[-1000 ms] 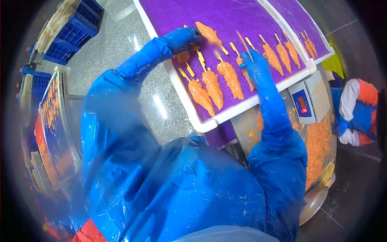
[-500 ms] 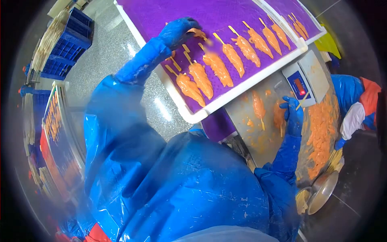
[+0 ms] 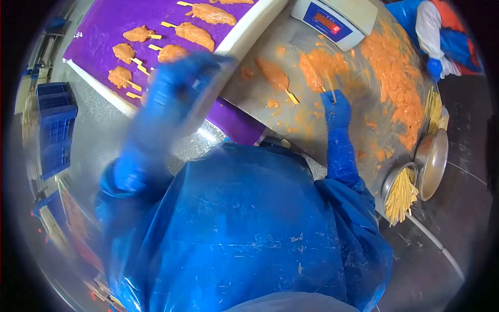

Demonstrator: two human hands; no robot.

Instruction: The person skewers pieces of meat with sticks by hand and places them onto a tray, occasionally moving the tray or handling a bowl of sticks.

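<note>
My right hand (image 3: 338, 110), in a blue glove, is closed on a thin wooden stick (image 3: 331, 86) over the metal table. Just beyond its fingers lies a piece of orange marinated meat (image 3: 312, 73). A meat skewer (image 3: 275, 75) rests to the left of it, its flat yellow stick end pointing toward me. My left hand (image 3: 184, 78), also gloved in blue, is smeared by motion above the near edge of the purple tray (image 3: 99, 31); its fingers cannot be made out. On that tray are rows of meat skewers (image 3: 195, 35), some partly hidden by the left hand.
A digital scale (image 3: 332, 23) stands at the table's far side. Loose marinated meat (image 3: 397, 88) is heaped to the right. Wooden sticks (image 3: 400, 195) fill a metal bowl beside a larger bowl (image 3: 432, 164). Another person's sleeve (image 3: 429, 28) shows at upper right. Blue crates (image 3: 56, 130) stand left.
The view has swung toward the table. My left hand has come back from among the tray's skewers to its near edge. My right hand has lowered its stick beside the meat.
</note>
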